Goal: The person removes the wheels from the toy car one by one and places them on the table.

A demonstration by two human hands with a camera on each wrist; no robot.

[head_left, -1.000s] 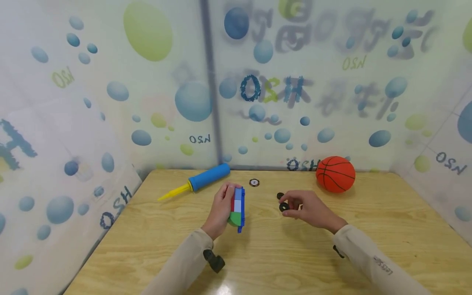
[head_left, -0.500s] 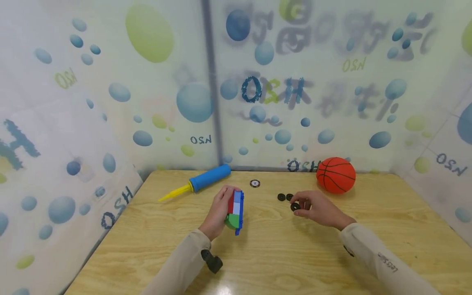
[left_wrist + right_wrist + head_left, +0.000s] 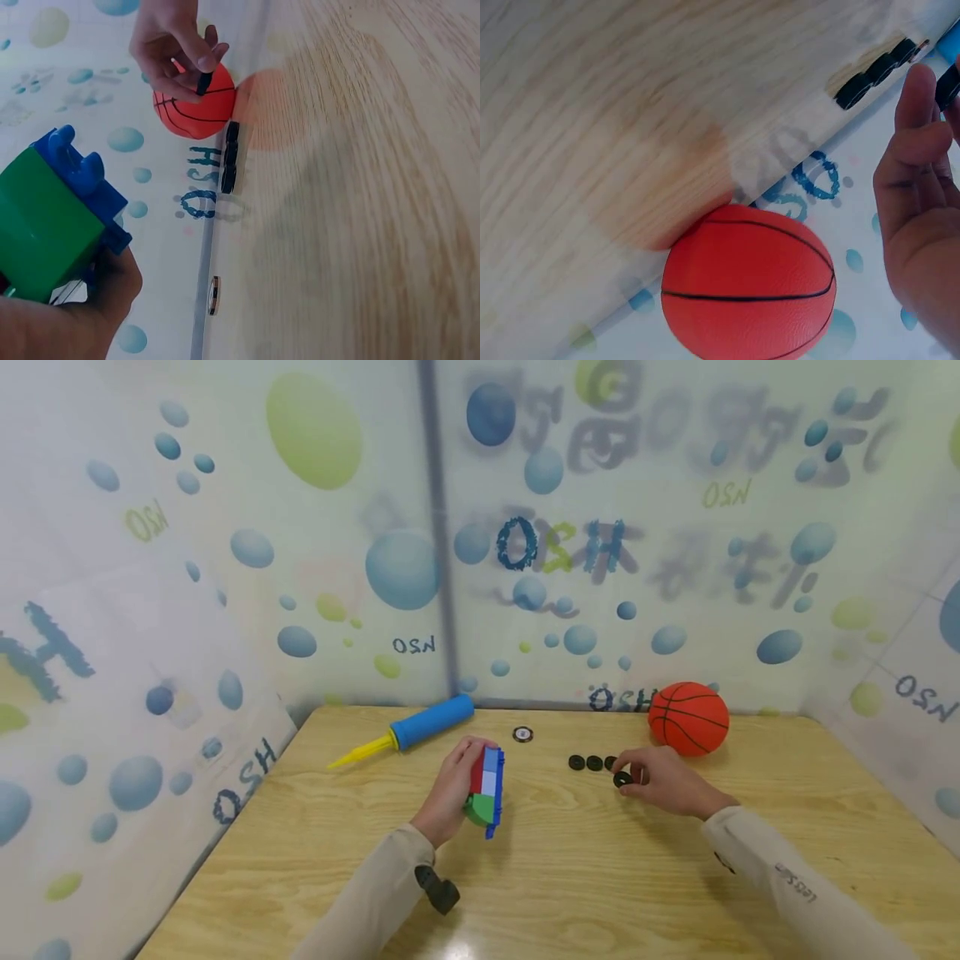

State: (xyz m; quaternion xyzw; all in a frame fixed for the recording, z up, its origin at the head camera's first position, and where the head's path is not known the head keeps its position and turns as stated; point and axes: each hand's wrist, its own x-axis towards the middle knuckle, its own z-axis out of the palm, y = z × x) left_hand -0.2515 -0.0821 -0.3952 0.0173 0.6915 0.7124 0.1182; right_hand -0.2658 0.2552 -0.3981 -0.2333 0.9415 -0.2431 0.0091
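My left hand (image 3: 452, 785) grips a toy car body (image 3: 489, 783) of red, light blue, white and green bricks on a blue base. In the left wrist view, blue pegs (image 3: 79, 169) stick out from the base beside the green brick (image 3: 45, 225). Between thumb and fingertips, my right hand (image 3: 667, 781) pinches a small black toy wheel (image 3: 618, 781), close over the table. Three similar black wheels (image 3: 576, 762) lie in a row just behind it, the rightmost partly covered by the fingers. That row of wheels (image 3: 881, 69) also shows in the right wrist view.
A red basketball (image 3: 688, 718) sits at the back right of the wooden table (image 3: 570, 877). At the back left lies a blue and yellow hand pump (image 3: 431, 722). A round chip (image 3: 522, 734) lies between them near the patterned back curtain (image 3: 570, 485).
My right hand has shifted to the right, still pinching a wheel. One wheel showed on the table, then two, now three. The left hand keeps its hold on the car body.
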